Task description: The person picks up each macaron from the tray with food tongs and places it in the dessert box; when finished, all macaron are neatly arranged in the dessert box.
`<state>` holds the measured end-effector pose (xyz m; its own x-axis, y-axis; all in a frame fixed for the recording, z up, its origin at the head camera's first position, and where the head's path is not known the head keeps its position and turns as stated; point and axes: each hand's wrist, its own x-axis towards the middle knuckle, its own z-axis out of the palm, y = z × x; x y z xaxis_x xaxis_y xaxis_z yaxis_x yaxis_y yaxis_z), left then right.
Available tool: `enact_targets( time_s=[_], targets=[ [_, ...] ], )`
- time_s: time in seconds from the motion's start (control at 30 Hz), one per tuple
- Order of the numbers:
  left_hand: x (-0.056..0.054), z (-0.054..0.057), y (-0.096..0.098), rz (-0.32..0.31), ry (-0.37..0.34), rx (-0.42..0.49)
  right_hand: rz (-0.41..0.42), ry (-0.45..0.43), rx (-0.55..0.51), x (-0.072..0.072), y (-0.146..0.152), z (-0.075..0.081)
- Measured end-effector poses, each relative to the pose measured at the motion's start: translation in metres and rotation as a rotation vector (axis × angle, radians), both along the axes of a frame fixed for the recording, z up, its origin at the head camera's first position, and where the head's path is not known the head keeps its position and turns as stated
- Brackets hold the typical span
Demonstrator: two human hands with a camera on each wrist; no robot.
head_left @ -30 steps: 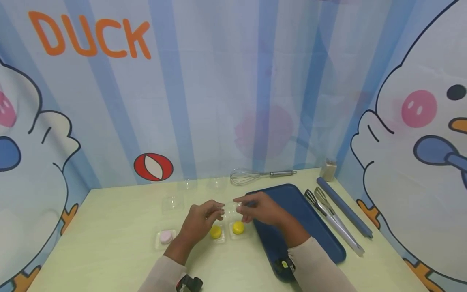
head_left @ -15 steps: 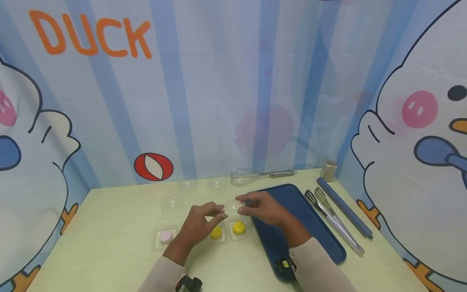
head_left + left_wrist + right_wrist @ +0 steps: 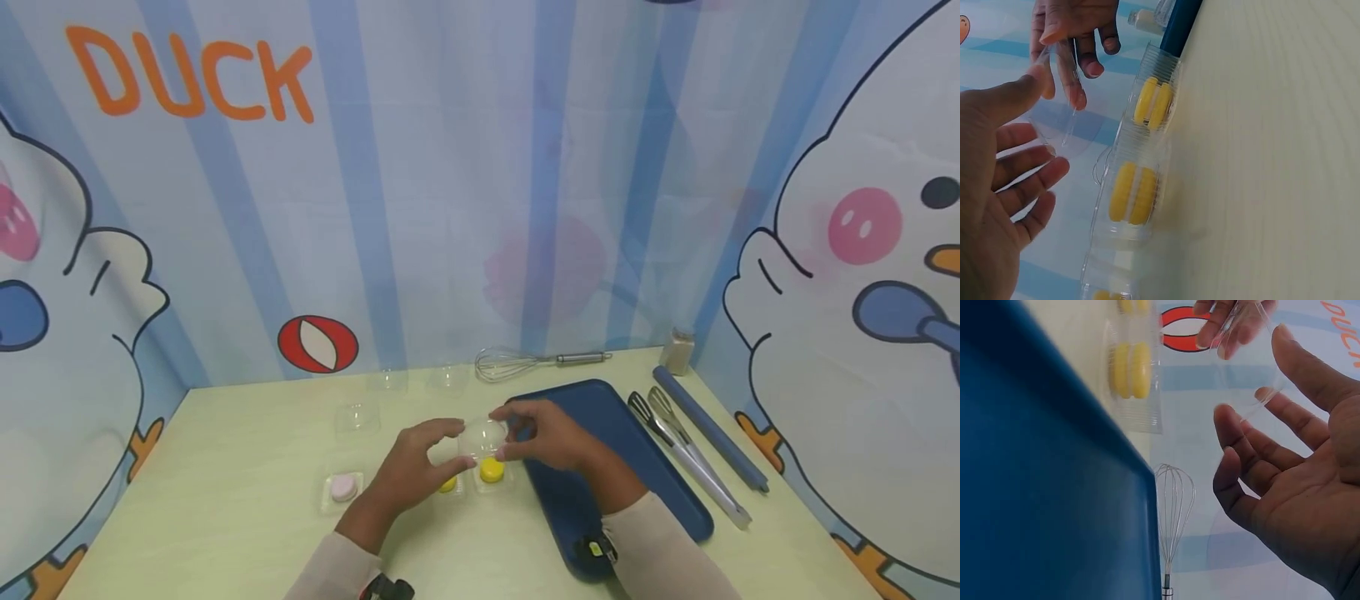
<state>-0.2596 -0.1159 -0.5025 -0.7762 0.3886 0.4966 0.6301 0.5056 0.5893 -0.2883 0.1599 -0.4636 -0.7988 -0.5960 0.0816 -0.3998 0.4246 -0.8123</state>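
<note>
A clear plastic domed lid (image 3: 483, 437) is held in the air between both hands. My left hand (image 3: 411, 468) pinches its left edge between thumb and fingers. My right hand (image 3: 549, 437) pinches the opposite edge. Beneath the lid, a yellow macaron (image 3: 492, 470) sits in a clear plastic tray. Another yellow macaron (image 3: 447, 484) is partly covered by my left hand in the head view; in the left wrist view a further yellow macaron (image 3: 1109, 295) shows at the bottom edge. Left of my left forearm lies a pale pink macaron (image 3: 343, 487) in its own clear tray.
A blue tray (image 3: 600, 417) lies under and beside my right forearm. Right of it are metal tongs (image 3: 693, 462), a blue-grey rod (image 3: 712, 429) and a small jar (image 3: 678, 352). A whisk (image 3: 517, 362) and several clear lids (image 3: 357, 417) lie toward the back.
The lid has come down slightly toward the viewer and turned so that its dome shows. My left fingers have spread wider along its edge, and my right hand has shifted slightly right.
</note>
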Motion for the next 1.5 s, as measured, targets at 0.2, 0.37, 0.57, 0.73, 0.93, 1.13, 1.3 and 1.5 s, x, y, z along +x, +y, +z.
enact_targets(
  time_s=[0.2, 0.37, 0.57, 0.73, 0.93, 1.13, 1.3, 1.5],
  targets=[
    [0.005, 0.001, 0.005, 0.054, -0.088, -0.126, -0.036, 0.025, 0.068, 0.004, 0.003, -0.003],
    [0.009, 0.0, 0.01, 0.061, -0.116, -0.166, -0.039, 0.047, 0.096, 0.008, 0.004, -0.005],
    [0.01, -0.004, 0.015, 0.08, -0.103, -0.207, -0.032, 0.053, 0.106, 0.009, 0.005, -0.009],
    [0.01, -0.008, 0.018, 0.097, -0.109, -0.237, -0.029, 0.075, 0.145, 0.007, 0.004, -0.017],
    [0.01, -0.009, 0.02, 0.104, -0.103, -0.233, -0.03, 0.099, 0.178, 0.006, 0.003, -0.022],
    [0.011, -0.01, 0.021, 0.092, -0.129, -0.216, -0.034, 0.107, 0.189, 0.004, 0.004, -0.025],
    [0.01, -0.011, 0.021, 0.093, -0.14, -0.227, -0.025, 0.109, 0.195, 0.004, 0.005, -0.024],
    [0.009, -0.014, 0.02, 0.089, -0.14, -0.238, -0.025, 0.097, 0.202, 0.002, 0.005, -0.027]
  ],
)
